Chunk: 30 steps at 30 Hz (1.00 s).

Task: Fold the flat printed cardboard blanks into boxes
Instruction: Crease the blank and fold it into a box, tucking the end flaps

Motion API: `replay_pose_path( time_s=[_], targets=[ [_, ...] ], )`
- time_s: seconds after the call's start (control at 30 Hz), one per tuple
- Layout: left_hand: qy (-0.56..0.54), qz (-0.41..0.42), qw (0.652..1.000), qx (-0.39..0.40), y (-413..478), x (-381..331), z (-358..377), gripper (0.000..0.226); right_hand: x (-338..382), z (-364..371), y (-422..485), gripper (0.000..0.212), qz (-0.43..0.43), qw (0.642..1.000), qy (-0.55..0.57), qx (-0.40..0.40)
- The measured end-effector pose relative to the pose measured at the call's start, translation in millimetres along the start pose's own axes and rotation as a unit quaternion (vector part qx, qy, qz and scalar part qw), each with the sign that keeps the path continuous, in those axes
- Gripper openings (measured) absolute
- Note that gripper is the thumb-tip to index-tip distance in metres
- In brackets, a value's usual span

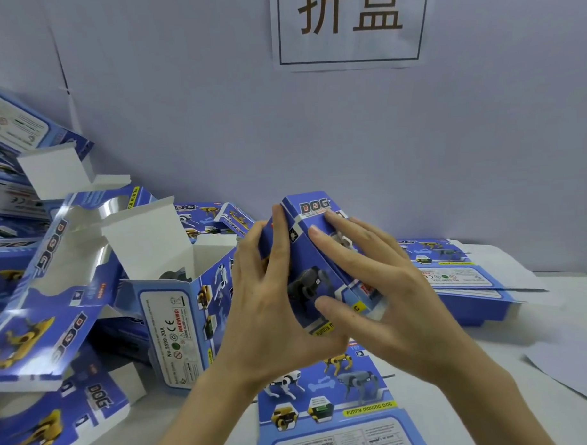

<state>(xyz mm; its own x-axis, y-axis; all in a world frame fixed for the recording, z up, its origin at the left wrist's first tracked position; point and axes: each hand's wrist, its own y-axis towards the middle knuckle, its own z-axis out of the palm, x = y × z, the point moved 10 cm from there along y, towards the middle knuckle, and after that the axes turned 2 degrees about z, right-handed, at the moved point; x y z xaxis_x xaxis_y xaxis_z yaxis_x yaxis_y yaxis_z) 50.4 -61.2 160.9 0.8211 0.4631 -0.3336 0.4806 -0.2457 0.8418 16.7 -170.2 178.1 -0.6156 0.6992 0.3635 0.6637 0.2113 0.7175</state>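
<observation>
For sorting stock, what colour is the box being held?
The box is mainly blue, seen in head view.

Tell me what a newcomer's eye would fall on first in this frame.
The blue DOG box at centre draws the eye first, held by the left-hand grip while the right-hand grip presses on its printed face. Next come the heap of folded boxes crowding the left side and the white sign with two large characters at top centre. A flat blank lies just beneath the hands.
</observation>
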Motion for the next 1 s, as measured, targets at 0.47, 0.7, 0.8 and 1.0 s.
replay_pose_path(
  time_s=[0.47, 0.7, 0.8, 1.0],
  targets=[
    [0.058, 0.061, 0.996, 0.038, -2, -14, 9, 0.119, 1, -1, -2, 0.060, 0.025, 0.996, -0.086, -0.010],
    [0.024, 0.066, 0.997, 0.029, -5, -12, 13, 0.119, 0, 4, -3, 0.060, 0.026, 0.996, -0.079, 0.022],
    [-0.001, 0.069, 0.997, 0.037, -7, -10, 20, 0.122, -2, 5, -3, 0.061, 0.021, 0.996, -0.085, 0.036],
    [-0.022, 0.069, 0.995, 0.074, -6, -6, 27, 0.128, -8, -2, -3, 0.063, 0.047, 0.997, -0.027, 0.048]
  ],
)
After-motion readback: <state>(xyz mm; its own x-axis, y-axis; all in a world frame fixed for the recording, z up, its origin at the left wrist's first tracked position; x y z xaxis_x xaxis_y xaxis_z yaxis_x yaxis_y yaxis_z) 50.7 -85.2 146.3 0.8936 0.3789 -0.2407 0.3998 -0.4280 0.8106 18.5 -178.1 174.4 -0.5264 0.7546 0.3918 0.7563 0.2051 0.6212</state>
